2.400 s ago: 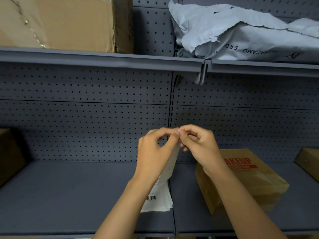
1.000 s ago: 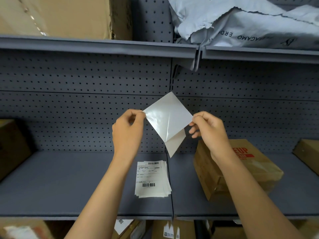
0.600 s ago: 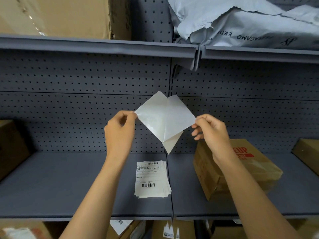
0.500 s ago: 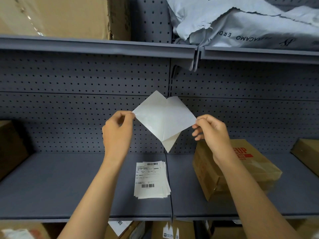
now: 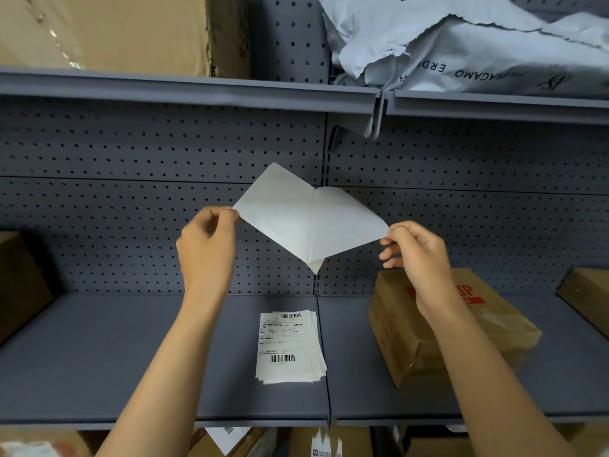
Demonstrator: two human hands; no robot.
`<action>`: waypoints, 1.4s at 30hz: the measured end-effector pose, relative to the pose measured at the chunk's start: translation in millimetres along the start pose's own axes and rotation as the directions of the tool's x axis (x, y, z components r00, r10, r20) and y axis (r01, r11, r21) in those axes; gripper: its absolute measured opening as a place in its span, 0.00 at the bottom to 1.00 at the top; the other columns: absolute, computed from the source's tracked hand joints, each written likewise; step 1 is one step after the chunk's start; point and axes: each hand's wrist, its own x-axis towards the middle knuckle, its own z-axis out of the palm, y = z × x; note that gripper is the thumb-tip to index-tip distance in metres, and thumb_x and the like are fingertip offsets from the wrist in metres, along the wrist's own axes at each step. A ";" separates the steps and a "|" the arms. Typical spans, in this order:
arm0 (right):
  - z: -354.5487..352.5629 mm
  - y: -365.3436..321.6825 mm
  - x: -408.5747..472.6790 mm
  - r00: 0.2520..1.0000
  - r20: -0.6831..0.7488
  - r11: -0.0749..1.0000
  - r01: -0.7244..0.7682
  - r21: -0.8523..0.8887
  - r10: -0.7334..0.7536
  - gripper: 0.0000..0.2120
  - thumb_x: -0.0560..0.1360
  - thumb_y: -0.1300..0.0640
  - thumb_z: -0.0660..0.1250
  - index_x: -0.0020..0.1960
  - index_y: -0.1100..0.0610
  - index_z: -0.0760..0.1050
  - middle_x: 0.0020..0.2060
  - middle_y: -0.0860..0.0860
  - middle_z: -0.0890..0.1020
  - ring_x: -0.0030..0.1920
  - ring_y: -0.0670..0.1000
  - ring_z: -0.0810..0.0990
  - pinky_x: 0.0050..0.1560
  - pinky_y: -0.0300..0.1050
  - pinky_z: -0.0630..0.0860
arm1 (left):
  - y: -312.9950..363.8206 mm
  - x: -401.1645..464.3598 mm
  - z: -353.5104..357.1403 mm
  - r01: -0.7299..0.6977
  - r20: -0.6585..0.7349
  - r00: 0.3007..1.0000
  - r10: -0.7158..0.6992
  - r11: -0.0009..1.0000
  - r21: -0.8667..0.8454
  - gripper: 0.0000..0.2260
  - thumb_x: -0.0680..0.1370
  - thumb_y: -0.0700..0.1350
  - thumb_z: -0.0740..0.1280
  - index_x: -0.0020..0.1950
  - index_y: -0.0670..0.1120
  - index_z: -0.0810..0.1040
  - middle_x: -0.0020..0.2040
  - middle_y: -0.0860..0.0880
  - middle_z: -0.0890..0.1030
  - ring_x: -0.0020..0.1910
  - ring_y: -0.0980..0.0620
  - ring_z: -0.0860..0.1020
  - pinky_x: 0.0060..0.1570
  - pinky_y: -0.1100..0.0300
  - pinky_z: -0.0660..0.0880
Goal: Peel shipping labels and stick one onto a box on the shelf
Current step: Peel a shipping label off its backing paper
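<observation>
I hold a white shipping label (image 5: 280, 209) and its backing sheet (image 5: 349, 222) up in front of the pegboard, peeled apart almost fully and joined only at the lower tip. My left hand (image 5: 206, 249) pinches the left sheet's corner. My right hand (image 5: 415, 255) pinches the right sheet's corner. Which sheet is label and which is backing I cannot tell for sure. A stack of printed labels (image 5: 286, 347) lies on the grey shelf (image 5: 99, 357) below. A brown cardboard box (image 5: 494, 328) with red print sits at the right of the shelf, under my right forearm.
A large cardboard box (image 5: 115, 31) and crumpled grey mailer bags (image 5: 461, 44) fill the upper shelf. Brown boxes stand at the far left (image 5: 19, 285) and far right (image 5: 586, 298) of the middle shelf. More boxes and papers (image 5: 230, 438) show below.
My hands have moved apart, the left one further left, and the two sheets have spread wider. Earlier both hands picked at one corner close together.
</observation>
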 end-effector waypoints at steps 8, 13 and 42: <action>-6.3 3.6 7.2 0.996 -0.054 0.997 -0.067 -0.023 0.066 0.10 0.77 0.59 0.63 0.40 0.57 0.80 0.35 0.52 0.83 0.38 0.54 0.79 0.53 0.60 0.80 | -4.2 6.8 -9.4 -0.006 -0.047 0.999 0.008 0.999 0.050 0.09 0.78 0.50 0.63 0.46 0.52 0.83 0.46 0.49 0.85 0.38 0.54 0.74 0.43 0.57 0.72; -8.0 2.0 9.6 0.992 -0.073 0.994 -0.095 0.061 0.099 0.09 0.78 0.60 0.61 0.44 0.57 0.80 0.39 0.52 0.85 0.40 0.54 0.83 0.55 0.56 0.81 | -7.1 11.5 -13.8 0.002 -0.072 0.997 0.003 0.998 0.067 0.10 0.76 0.52 0.63 0.46 0.52 0.83 0.43 0.51 0.84 0.36 0.53 0.73 0.43 0.55 0.71; 31.6 67.4 -8.1 0.951 0.273 0.654 0.299 -0.694 -0.145 0.11 0.79 0.54 0.61 0.39 0.55 0.74 0.31 0.48 0.78 0.30 0.50 0.77 0.29 0.48 0.76 | -12.7 8.8 -53.9 0.030 -0.071 0.997 -0.032 0.999 -0.023 0.09 0.75 0.50 0.61 0.42 0.57 0.81 0.36 0.58 0.84 0.44 0.56 0.81 0.60 0.45 0.78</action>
